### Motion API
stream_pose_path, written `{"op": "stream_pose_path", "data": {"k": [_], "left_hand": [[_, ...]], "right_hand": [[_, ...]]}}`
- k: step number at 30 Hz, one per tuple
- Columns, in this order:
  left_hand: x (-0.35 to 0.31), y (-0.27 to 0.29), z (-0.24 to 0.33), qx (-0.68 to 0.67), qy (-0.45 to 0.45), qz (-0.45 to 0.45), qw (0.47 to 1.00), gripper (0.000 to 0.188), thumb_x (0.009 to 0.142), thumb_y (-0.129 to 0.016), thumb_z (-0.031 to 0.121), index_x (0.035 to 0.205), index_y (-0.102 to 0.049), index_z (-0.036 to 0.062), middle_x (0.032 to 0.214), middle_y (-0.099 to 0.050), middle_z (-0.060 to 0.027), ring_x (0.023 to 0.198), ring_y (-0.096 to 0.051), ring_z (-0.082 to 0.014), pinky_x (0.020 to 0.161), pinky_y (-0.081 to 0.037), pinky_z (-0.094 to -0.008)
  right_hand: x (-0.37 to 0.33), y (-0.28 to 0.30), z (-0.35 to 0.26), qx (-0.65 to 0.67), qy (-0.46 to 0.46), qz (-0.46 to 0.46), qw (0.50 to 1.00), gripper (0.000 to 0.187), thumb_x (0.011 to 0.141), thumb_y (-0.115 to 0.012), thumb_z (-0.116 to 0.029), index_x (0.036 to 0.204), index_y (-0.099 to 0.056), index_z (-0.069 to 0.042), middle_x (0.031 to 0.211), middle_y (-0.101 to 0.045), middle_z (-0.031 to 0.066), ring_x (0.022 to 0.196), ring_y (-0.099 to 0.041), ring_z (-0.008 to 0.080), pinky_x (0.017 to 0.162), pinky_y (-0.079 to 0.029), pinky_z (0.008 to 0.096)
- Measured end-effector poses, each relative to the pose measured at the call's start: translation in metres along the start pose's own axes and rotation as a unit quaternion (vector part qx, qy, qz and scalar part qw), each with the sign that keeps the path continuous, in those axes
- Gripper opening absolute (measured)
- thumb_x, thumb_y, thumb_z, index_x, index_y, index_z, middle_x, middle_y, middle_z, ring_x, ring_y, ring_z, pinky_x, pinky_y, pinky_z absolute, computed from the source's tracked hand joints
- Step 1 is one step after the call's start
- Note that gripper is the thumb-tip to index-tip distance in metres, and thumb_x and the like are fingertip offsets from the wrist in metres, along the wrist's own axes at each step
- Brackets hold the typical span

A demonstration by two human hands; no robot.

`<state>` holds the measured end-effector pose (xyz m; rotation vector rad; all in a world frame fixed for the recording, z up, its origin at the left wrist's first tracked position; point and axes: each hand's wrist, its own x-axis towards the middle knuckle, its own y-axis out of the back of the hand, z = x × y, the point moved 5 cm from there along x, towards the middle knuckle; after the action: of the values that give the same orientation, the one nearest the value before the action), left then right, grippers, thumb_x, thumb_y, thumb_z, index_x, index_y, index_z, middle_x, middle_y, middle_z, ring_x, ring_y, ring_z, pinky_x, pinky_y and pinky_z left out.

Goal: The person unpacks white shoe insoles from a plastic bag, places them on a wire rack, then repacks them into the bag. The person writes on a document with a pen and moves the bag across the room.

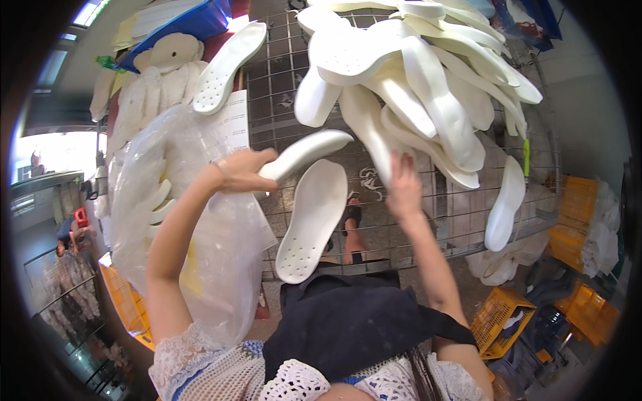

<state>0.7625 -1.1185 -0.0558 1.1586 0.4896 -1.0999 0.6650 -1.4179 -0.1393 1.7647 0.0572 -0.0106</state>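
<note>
A workroom with a wire-grid rack (271, 87) is in view, the floor showing through its mesh. Over its left part, the left hand (244, 170) grips the near end of 1 curved insole (306, 154), white and held tilted on its side, its far end pointing right. The right hand (404, 187) lies with its fingers extended against the lower end of 1 long insole (364, 123) that reaches down from the heap; whether those fingers close on it, I cannot tell.

Between the 2 forearms, 1 perforated insole (311, 224) lies at the rack's near edge, its holes toward the person's black apron (341, 327). Beyond the right hand, a heap of white insoles (438, 93) overlaps in layers across the far side. To the right, well apart from the heap, 1 lone insole (506, 204) sits by the near edge.

Farther left are a clear plastic bag (194, 227), a printed sheet (237, 120) and a blue bin (177, 30). At lower right stands a yellow crate (503, 324).
</note>
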Motion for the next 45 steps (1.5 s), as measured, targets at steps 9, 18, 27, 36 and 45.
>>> {"op": "stream_pose_path", "data": {"k": [9,18,27,36,45], "left_hand": [[0.024,-0.219,0.009,-0.179,0.026,0.225,0.957,0.045,0.075,-0.057,0.038,0.109,-0.064,0.009,0.112,-0.057,-0.0207,0.103,-0.052,-0.035,0.091,-0.037,-0.0449],[0.019,-0.163,0.07,-0.252,-0.205,0.263,0.908,0.04,0.085,-0.061,0.025,0.123,-0.057,0.0117,0.118,-0.054,-0.0238,0.109,-0.056,-0.0277,0.09,-0.046,-0.0367],[0.006,-0.236,0.0,-0.689,-0.124,0.011,0.714,0.094,0.082,-0.041,0.069,0.143,-0.025,0.0,0.139,-0.04,-0.0132,0.13,-0.036,-0.0229,0.108,-0.03,-0.0358],[-0.02,-0.225,-0.01,-0.728,-0.068,0.159,0.664,0.049,0.083,-0.058,0.019,0.123,-0.046,-0.0057,0.112,-0.061,-0.0148,0.096,-0.063,-0.0215,0.083,-0.053,-0.0335],[-0.051,-0.194,-0.006,-0.888,-0.064,0.253,0.379,0.053,0.088,-0.046,0.028,0.129,-0.041,-0.0055,0.124,-0.053,-0.0204,0.111,-0.055,-0.0319,0.099,-0.043,-0.0425]], "right_hand": [[-0.046,0.181,0.032,0.211,-0.062,-0.021,0.975,0.03,0.08,-0.06,-0.005,0.109,-0.057,-0.002,0.08,-0.064,0.0227,0.074,-0.065,0.0372,0.066,-0.05,0.0397],[-0.027,0.19,-0.002,0.495,0.166,-0.15,0.839,0.041,0.074,-0.072,-0.01,0.112,-0.06,0.002,0.09,-0.067,0.0058,0.081,-0.062,0.014,0.073,-0.047,0.025],[0.076,0.094,0.112,-0.015,-0.004,0.118,0.993,0.063,0.075,-0.064,-0.014,0.132,-0.041,-0.004,0.105,-0.063,0.0186,0.102,-0.059,0.0346,0.091,-0.046,0.039],[0.001,0.171,0.161,0.541,-0.06,-0.001,0.839,0.037,0.085,-0.055,-0.008,0.121,-0.054,0.002,0.111,-0.061,0.0063,0.1,-0.056,0.0135,0.088,-0.043,0.026],[0.093,0.099,0.063,-0.062,0.206,0.199,0.956,0.048,0.077,-0.067,-0.007,0.123,-0.053,-0.004,0.111,-0.061,0.0148,0.106,-0.058,0.0265,0.092,-0.044,0.0326]]}}
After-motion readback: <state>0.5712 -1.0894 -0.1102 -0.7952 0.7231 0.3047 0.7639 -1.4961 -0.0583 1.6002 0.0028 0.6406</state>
